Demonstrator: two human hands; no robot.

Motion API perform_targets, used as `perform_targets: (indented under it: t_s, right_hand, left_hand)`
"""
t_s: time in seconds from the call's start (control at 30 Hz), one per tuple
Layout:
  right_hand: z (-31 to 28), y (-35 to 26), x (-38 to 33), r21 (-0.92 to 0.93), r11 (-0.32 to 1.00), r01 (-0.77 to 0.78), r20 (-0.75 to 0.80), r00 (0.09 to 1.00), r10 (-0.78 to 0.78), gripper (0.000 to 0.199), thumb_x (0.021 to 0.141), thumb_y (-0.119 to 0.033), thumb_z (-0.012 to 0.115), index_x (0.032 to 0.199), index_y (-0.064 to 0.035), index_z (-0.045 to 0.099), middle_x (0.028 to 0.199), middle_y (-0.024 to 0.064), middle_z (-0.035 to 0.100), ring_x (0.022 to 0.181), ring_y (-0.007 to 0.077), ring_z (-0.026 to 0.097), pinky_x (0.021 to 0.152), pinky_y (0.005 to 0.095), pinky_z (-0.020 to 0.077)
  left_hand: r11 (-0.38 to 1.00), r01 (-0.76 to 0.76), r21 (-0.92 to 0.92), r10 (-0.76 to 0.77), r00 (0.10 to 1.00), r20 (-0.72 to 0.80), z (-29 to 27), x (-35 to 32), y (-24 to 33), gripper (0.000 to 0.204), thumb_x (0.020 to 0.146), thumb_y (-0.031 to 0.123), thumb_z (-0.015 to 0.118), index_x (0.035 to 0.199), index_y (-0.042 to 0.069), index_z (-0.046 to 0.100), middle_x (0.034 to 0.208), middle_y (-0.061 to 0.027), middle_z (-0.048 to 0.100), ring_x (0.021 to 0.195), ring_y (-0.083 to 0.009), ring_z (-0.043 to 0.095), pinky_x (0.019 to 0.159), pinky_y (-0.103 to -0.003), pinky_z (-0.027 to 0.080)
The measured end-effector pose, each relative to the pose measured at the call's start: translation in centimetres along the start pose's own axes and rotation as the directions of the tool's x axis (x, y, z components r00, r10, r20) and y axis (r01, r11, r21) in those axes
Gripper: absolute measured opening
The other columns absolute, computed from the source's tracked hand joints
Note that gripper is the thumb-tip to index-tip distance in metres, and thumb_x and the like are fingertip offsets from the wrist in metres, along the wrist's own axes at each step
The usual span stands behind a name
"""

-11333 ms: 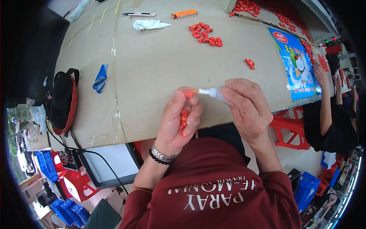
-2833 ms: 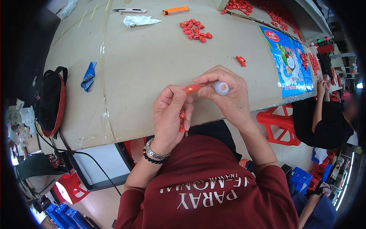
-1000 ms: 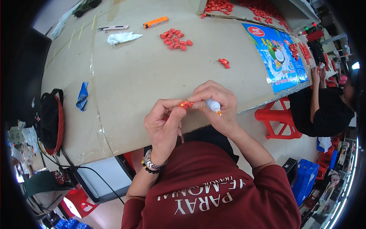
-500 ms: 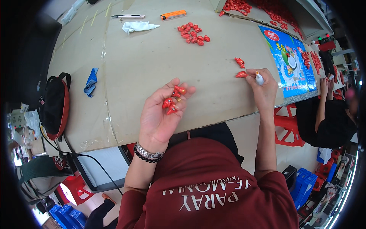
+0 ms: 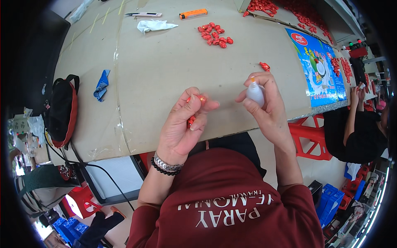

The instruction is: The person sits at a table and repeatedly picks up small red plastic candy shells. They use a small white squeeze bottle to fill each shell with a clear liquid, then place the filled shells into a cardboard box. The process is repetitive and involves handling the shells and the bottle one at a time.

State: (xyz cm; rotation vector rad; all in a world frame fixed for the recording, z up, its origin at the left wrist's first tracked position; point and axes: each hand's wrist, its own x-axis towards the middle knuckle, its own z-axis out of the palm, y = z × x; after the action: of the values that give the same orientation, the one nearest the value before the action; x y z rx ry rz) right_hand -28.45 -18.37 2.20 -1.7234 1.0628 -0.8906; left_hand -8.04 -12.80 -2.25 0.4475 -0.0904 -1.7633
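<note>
My left hand (image 5: 178, 131) is raised over the near edge of the table, its fingers curled round small glossy red figurines (image 5: 202, 99). One figurine shows at the fingertips, with a yellowish spot on it; another is partly visible lower in the fingers, and the rest of the grip is hidden. Across from it, my right hand (image 5: 273, 118) holds a small white squeeze bottle (image 5: 255, 95) with an orange tip pointing up and away from me. The two hands are apart. Just beyond the right hand lies a single red figurine (image 5: 264, 66).
A loose group of red figurines (image 5: 215, 34) lies farther back, beside an orange box (image 5: 193, 14), a white tissue (image 5: 155, 27) and a cutter knife (image 5: 143, 15). Blue packaging (image 5: 320, 68) covers the right side. A black-red pouch (image 5: 62, 111) sits left; a co-worker (image 5: 351, 136) sits right.
My right hand has moved left and nearer, bringing the bottle upright toward my left hand. One of the two red figurines by it no longer shows. My left fingers have closed more.
</note>
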Motion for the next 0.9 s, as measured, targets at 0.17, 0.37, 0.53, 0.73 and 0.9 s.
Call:
perform_targets:
  t_s: [0.17, 0.37, 0.53, 0.73, 0.9]
  right_hand:
    - [1.0, -0.5, 0.0, -0.078, 0.985, 0.156, -0.146, 0.975, -0.166, 0.028, 0.075, 0.006, 0.065, 0.101, -0.0015, 0.059, 0.096, 0.0082, 0.057, 0.085, 0.0182, 0.059, 0.076, 0.0284, 0.0473]
    - [1.0, 0.1, -0.5, -0.221, 0.896, 0.385, -0.183, 0.886, -0.426, 0.034, 0.067, 0.009, 0.074, 0.098, -0.0011, 0.063, 0.093, 0.0099, 0.065, 0.082, 0.0206, 0.064, 0.069, 0.0274, 0.0505]
    - [1.1, -0.5, -0.4, -0.347, 0.831, 0.435, -0.161, 0.845, -0.509, 0.029, 0.066, 0.010, 0.073, 0.092, -0.0007, 0.065, 0.093, 0.0112, 0.067, 0.083, 0.0222, 0.065, 0.066, 0.0296, 0.0524]
    - [1.4, -0.6, -0.5, -0.398, 0.798, 0.453, -0.162, 0.821, -0.547, 0.028, 0.067, 0.009, 0.072, 0.092, -0.0005, 0.066, 0.092, 0.0113, 0.066, 0.080, 0.0233, 0.065, 0.064, 0.0305, 0.0528]
    - [1.3, -0.3, -0.3, -0.441, 0.708, 0.551, -0.088, 0.759, -0.646, 0.030, 0.066, 0.008, 0.074, 0.094, 0.0013, 0.065, 0.095, 0.0136, 0.066, 0.084, 0.0256, 0.065, 0.069, 0.0319, 0.0541]
  left_hand:
    - [1.000, 0.010, 0.002, -0.010, 0.999, -0.044, 1.0, -0.4, 0.1, 0.021, 0.097, 0.026, 0.053, 0.110, 0.009, 0.053, 0.097, -0.0066, 0.054, 0.076, -0.0128, 0.046, 0.043, -0.017, 0.036]
    - [0.997, 0.040, -0.072, -0.040, 0.999, 0.005, -0.2, -0.4, -0.2, 0.031, 0.097, 0.037, 0.051, 0.112, 0.010, 0.054, 0.082, -0.0016, 0.050, 0.068, -0.0112, 0.041, 0.041, -0.019, 0.033]
    - [0.991, 0.062, -0.120, -0.066, 0.997, -0.027, 0.6, -0.4, 0.1, 0.034, 0.094, 0.038, 0.057, 0.106, 0.006, 0.058, 0.078, 0.0021, 0.052, 0.064, -0.0094, 0.045, 0.042, -0.020, 0.033]
    - [0.995, 0.048, -0.090, -0.051, 0.998, -0.033, 0.5, -0.5, 0.1, 0.036, 0.100, 0.034, 0.045, 0.113, 0.002, 0.053, 0.083, -0.0031, 0.049, 0.064, -0.0110, 0.039, 0.040, -0.019, 0.034]
    - [0.996, 0.049, -0.070, -0.052, 0.998, -0.039, 0.4, -0.6, -0.3, 0.037, 0.101, 0.035, 0.044, 0.111, 0.001, 0.054, 0.083, -0.0030, 0.049, 0.064, -0.0105, 0.039, 0.040, -0.019, 0.034]
